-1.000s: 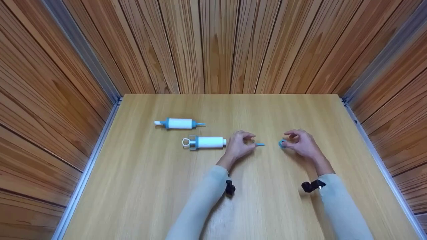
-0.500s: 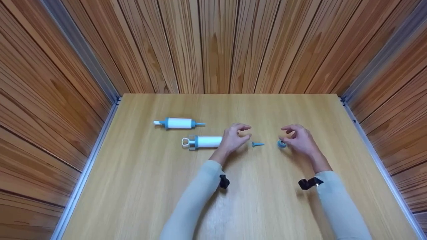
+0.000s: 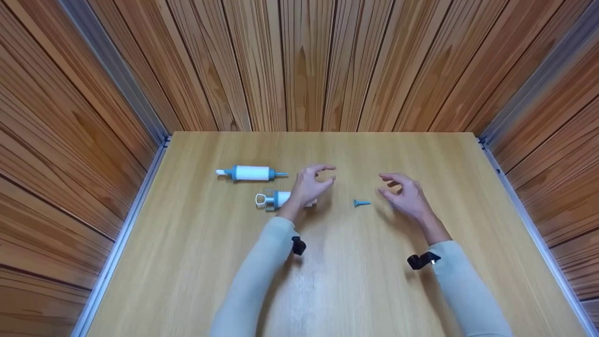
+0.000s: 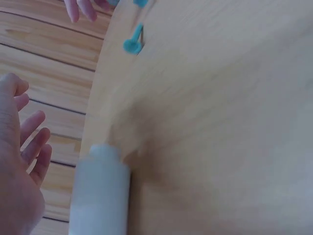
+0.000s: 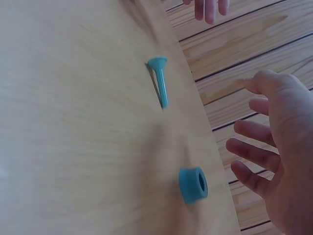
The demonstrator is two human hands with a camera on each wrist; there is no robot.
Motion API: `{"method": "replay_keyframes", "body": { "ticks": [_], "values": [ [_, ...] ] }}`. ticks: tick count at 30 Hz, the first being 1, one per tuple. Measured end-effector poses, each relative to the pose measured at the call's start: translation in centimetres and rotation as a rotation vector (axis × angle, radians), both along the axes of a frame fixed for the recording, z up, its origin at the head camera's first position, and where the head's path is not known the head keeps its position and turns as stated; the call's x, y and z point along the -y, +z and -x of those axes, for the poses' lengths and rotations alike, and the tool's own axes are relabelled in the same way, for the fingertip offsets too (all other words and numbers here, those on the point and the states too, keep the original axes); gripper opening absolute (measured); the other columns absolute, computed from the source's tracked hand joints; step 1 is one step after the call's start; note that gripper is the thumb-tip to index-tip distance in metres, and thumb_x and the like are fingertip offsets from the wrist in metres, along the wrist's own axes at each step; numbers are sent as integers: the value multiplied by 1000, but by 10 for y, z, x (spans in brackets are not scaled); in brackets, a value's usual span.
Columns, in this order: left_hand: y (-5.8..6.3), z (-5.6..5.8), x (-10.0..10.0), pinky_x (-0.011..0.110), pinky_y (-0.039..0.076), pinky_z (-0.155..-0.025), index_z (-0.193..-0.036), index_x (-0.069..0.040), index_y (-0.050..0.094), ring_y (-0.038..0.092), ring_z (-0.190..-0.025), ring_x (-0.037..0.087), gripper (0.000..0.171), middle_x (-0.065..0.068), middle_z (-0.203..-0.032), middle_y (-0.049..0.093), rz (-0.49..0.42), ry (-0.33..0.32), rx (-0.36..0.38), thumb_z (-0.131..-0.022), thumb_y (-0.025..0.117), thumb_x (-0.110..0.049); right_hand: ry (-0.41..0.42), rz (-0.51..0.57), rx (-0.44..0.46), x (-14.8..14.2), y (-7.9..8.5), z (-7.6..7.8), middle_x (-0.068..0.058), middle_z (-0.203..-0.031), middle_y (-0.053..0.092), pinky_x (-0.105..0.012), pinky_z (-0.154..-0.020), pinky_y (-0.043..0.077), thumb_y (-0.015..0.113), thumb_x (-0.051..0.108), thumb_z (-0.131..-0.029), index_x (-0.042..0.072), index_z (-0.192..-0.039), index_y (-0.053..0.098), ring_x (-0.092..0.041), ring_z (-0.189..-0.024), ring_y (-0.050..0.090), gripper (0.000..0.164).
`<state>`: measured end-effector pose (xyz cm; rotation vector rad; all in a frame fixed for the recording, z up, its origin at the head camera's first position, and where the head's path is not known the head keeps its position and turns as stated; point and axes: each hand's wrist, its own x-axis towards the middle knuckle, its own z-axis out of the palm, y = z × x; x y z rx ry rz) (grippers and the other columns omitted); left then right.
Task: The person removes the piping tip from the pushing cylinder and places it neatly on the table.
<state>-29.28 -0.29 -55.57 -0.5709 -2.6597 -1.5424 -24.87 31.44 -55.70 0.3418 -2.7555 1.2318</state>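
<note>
- Blue nozzle tip lies on table, frame centre, between hands.
- Left hand: loosely spread, holding nothing, over white syringe body.
- Right hand: loosely spread, holding nothing, above blue ring.

teal nozzle, teal ring, white tube
</note>
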Motion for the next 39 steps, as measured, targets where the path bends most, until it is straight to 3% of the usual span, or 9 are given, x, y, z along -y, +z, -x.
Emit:
{"method": "replay_keyframes", "body": {
  "ticks": [2, 5, 13, 19, 24, 29, 35, 39],
  "values": [
    [2, 3, 7, 52, 55, -124, -144, -12, 75, 65, -149, 32, 37, 11, -152, 74, 11, 6, -1, -108, 74, -24, 12, 12, -2, 8, 1, 1, -25, -148, 72, -63, -106, 58, 76, 13, -107, 2, -150, 69, -44, -134, 69, 44],
    [4, 7, 18, 52, 55, -124, -143, -12, 76, 66, -149, 33, 38, 12, -152, 75, 18, 24, 3, -108, 75, -25, 37, 27, 11, 19, 3, 1, -25, -152, 69, -69, -112, 54, 77, 14, -107, 3, -152, 67, -46, -140, 64, 48],
    [10, 16, 43, 56, 51, -127, -142, -13, 77, 65, -150, 36, 38, 14, -152, 74, 45, 83, -4, -105, 78, -23, 119, 26, -11, 47, 9, 2, -23, -154, 69, -74, -119, 50, 84, 16, -102, 6, -153, 68, -47, -147, 62, 55],
    [14, 21, 64, 57, 46, -131, -144, -15, 76, 60, -153, 36, 41, 13, -155, 72, 79, 114, 19, -105, 79, -26, 168, 27, -48, 69, 13, 2, -20, -154, 70, -72, -119, 51, 86, 17, -99, 9, -153, 69, -45, -148, 62, 57],
    [14, 23, 87, 58, 45, -132, -145, -16, 76, 59, -154, 37, 43, 13, -156, 71, 106, 164, 28, -104, 80, -28, 188, 30, -40, 83, 17, 0, -15, -156, 70, -67, -127, 47, 87, 20, -100, 15, -154, 68, -42, -152, 60, 57],
    [13, 25, 111, 60, 44, -132, -146, -18, 75, 57, -155, 38, 45, 13, -157, 69, 162, 201, 21, -104, 78, -32, 227, 26, -86, 92, 20, -3, -15, -155, 71, -66, -128, 47, 88, 18, -98, 12, -152, 70, -42, -152, 61, 57],
    [11, 26, 142, 63, 30, -135, -147, -19, 74, 53, -158, 40, 47, 14, -161, 67, 233, 250, 33, -102, 77, -32, 284, 44, -126, 98, 21, -8, -17, -159, 68, -69, -128, 46, 88, 17, -98, 11, -152, 69, -44, -153, 59, 58],
    [7, 27, 161, 63, 30, -133, -147, -17, 74, 50, -159, 40, 46, 15, -163, 65, 264, 273, 28, -103, 77, -34, 302, 76, -153, 102, 21, -8, -20, -160, 66, -71, -128, 45, 89, 16, -97, 11, -153, 69, -46, -154, 58, 59]
  ]
}}
